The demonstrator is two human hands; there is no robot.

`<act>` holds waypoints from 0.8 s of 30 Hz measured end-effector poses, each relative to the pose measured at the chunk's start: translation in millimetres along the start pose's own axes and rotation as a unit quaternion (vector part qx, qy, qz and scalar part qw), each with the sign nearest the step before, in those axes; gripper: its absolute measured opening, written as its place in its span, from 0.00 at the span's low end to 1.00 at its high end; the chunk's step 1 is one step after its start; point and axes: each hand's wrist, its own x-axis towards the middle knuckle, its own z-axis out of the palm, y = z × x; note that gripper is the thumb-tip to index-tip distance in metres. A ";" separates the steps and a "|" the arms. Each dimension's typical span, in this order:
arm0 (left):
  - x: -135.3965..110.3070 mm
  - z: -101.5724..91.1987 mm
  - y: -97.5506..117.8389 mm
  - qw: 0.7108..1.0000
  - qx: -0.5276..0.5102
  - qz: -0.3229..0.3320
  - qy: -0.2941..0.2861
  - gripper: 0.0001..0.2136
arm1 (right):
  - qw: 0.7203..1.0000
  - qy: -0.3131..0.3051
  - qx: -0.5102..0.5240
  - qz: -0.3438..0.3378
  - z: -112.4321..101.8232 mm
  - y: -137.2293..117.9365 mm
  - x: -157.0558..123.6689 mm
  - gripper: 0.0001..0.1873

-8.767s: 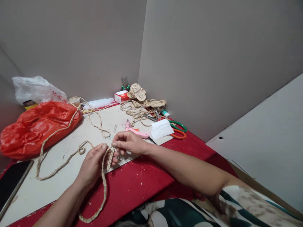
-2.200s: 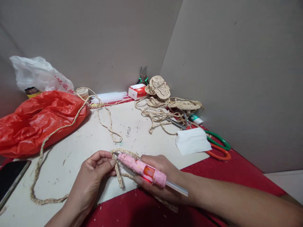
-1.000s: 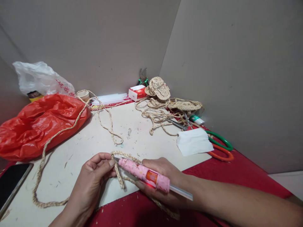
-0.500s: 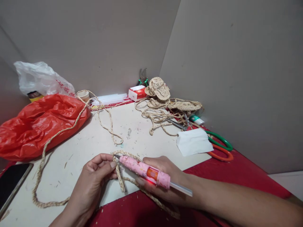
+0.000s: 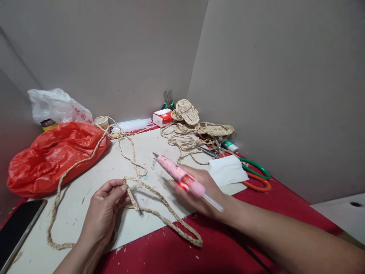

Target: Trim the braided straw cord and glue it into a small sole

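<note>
"Starting from the largest, what is there?"

"A red tabletop (image 5: 154, 255), and on it a white board (image 5: 97, 167). A red bag (image 5: 54, 160) lies at the left. Both hands are above the near part of the board."

"How are the hands, please?"

"The left hand (image 5: 102, 205) is closed at its fingertips: it pinches one folded place of a braided cord (image 5: 164, 199). The right hand (image 5: 211, 186) is wrapped around a pink glue gun (image 5: 181, 176). Its trigger finger I cannot tell."

"Where exactly is the cord?"

"It makes a long loop to the right of the left hand. The long axis slants from the pinch down to the right, towards the person, and the loop's end is over the red surface. Whether it joins the strand (image 5: 58, 246) on the left, the wrist hides."

"Which hand is nearer to the fold?"

"The left, because it holds it. The right is beyond the loop, apart from it, and the gun slants nearly as the loop does."

"And the smallest parts?"

"The cord's short end (image 5: 132, 198) hangs from the left fingertips, inside the loop. The nozzle (image 5: 155, 155) is farther away and to the right of the pinch, not touching; it points past it. This gap, I judge, matters most."
</note>
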 end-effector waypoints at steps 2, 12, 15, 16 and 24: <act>0.6 -1.0 -0.9 1.000 0.003 0.016 0.003 0.14 | 0.995 -0.025 -0.091 0.046 -1.2 6.2 10.1 0.12; -8.6 3.1 6.2 0.989 0.081 0.127 0.000 0.13 | 0.946 -0.247 -0.192 0.085 -26.2 23.0 34.3 0.21; -8.1 1.7 6.4 0.978 0.110 0.177 0.001 0.13 | 0.970 -0.205 -0.116 0.063 -32.6 13.3 33.6 0.21; -7.6 0.7 6.3 0.974 0.116 0.192 -0.001 0.13 | 0.980 -0.175 -0.075 0.057 -31.1 6.9 33.2 0.20; -9.4 -0.9 8.7 0.950 0.131 0.281 -0.030 0.11 | 0.987 -0.148 0.067 -0.014 14.6 -59.1 40.4 0.19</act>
